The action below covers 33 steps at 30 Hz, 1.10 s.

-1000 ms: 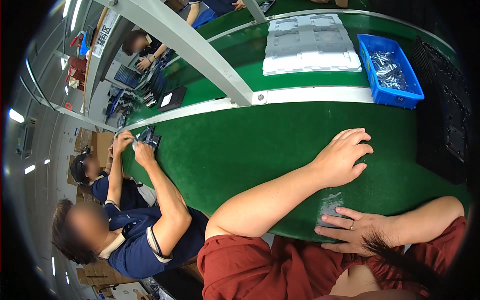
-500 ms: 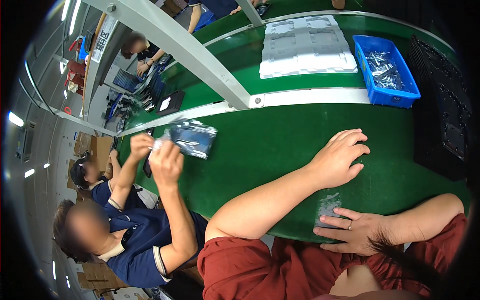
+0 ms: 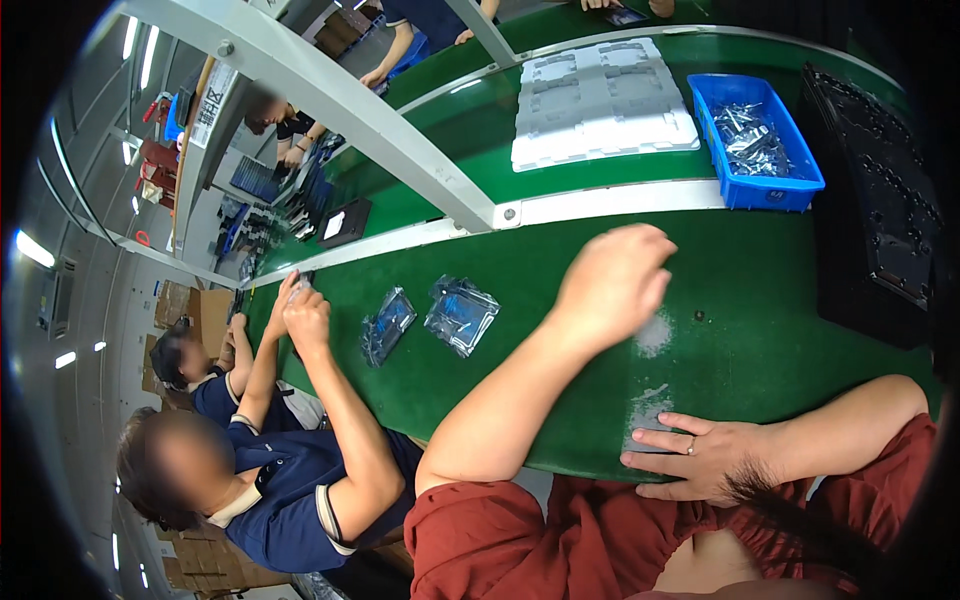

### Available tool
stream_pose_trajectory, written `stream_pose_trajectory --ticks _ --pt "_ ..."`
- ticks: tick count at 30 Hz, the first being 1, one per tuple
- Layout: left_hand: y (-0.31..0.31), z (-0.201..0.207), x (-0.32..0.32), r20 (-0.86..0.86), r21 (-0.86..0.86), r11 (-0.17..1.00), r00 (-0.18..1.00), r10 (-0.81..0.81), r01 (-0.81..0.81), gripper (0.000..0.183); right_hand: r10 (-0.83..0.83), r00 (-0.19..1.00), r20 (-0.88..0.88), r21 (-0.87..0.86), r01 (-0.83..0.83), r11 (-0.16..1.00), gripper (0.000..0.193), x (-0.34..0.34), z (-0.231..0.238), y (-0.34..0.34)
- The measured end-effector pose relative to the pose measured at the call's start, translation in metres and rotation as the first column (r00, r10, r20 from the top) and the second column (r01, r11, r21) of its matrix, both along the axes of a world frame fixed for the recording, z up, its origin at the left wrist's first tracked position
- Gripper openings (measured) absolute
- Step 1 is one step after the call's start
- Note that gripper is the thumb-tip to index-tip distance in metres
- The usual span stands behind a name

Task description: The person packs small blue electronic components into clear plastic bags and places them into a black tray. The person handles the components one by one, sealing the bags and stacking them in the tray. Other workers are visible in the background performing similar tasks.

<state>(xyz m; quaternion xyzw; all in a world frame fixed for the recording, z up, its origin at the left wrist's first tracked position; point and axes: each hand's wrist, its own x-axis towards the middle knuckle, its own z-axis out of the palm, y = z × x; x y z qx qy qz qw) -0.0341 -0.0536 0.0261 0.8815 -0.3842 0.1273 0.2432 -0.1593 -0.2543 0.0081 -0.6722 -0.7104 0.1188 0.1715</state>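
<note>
My left hand [image 3: 612,285] hovers over the green bench mat [image 3: 560,405]. Its fingers bend downward and blur at the tips; the thumb stands apart, and nothing shows in its grasp. Flat at the near edge lies my right hand [image 3: 715,455], a ring on one finger, fingers spread beside a worn grey patch [image 3: 648,412]. Left of my left hand are two shiny clear-and-blue packets: one [image 3: 462,315] nearer me, the other [image 3: 388,326] closer to a co-worker. That co-worker's hands [image 3: 303,310] pinch something small that I cannot make out.
Beyond a white rail [image 3: 620,197] are a white moulded tray [image 3: 605,105] and a blue bin [image 3: 765,185] of small metallic pieces. Stacked black trays [image 3: 875,200] stand at the right. A grey metal post [image 3: 400,150] slants across the left. Other people work farther along.
My left hand has moved up and left, its fingers bending from a spread pose. The packet near the co-worker's hands now lies on the mat beside another. My right hand stays put.
</note>
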Motion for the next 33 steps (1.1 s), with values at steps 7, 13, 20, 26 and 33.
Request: stream_pose_trajectory --ticks 7,13,20,26,33 --pt "0.160 0.023 0.015 0.252 0.188 0.551 0.582 0.773 -0.813 0.067 -0.042 0.999 0.030 0.057 0.040 0.998 0.047 -0.003 -0.006 0.003" --pt "0.233 -0.007 -0.014 -0.206 0.408 0.317 0.252 0.946 -0.856 0.099 -0.028 1.000 -0.003 0.027 0.029 0.999 0.045 -0.001 0.004 -0.002" --pt "0.174 -0.041 -0.029 -0.029 0.305 0.483 0.499 0.866 -0.821 0.073 -0.048 0.999 0.005 0.068 0.047 0.997 0.044 -0.004 -0.006 0.001" --pt "0.107 -0.036 -0.043 -0.075 0.191 0.635 0.634 0.770 -0.748 0.052 -0.035 0.999 0.023 0.075 0.034 0.997 0.043 -0.004 -0.004 -0.002" --pt "0.018 -0.027 -0.049 -0.156 0.042 0.795 0.782 0.604 -0.606 0.063 -0.040 0.999 0.017 0.172 0.036 0.984 0.043 -0.005 -0.014 -0.002"
